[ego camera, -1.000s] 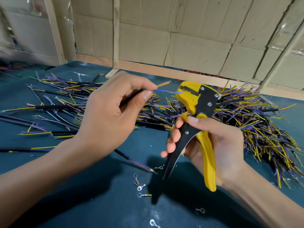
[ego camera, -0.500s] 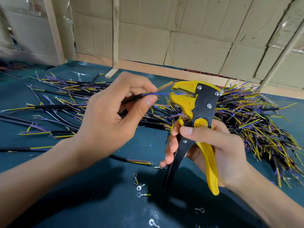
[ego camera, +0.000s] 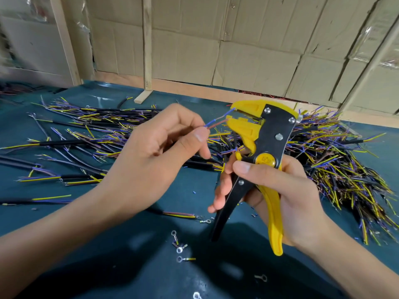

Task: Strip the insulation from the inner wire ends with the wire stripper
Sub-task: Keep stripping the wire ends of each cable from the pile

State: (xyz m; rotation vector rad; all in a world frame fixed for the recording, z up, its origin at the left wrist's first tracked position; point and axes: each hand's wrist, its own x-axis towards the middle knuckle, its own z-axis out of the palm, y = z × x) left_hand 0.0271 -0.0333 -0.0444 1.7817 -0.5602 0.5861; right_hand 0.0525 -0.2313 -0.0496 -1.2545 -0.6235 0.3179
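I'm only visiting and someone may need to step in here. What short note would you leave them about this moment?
Left hand: pinches the thin wires, ends fed into the stripper's mouth.
Right hand: grips the wire stripper by its handles, head up.
Done: bare strand shows on the blue wire.
Left: pull these ends free, then the other ends in the wire pile on the table.

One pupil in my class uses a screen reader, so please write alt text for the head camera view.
A person's left hand pinches thin inner wires into the open yellow mouth of a wire stripper gripped by the right hand. Behind lies a pile of cut cables on a dark teal table.
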